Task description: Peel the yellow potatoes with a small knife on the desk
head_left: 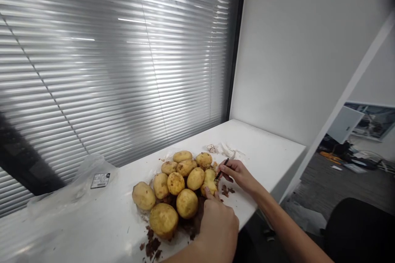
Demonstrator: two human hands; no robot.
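Several potatoes [187, 203] are grouped on the white table. At the right side of the group lies a paler yellow potato [209, 180] with an uneven surface. My left hand [218, 218] reaches in from below, its fingertips on the near edge of that pale potato. A thin dark tool [226, 162] is pinched in the fingers of my right hand [236, 172], and its lower end meets the right side of the same potato. How far the tip goes in is too small to tell.
Dark brown scraps [152, 244] lie at the front of the white table [108, 222]. A clear plastic bag [83, 181] with a label is at the left, crumpled white material [226, 150] behind the potatoes. Blinds line the back; a black chair [359, 230] stands at the lower right.
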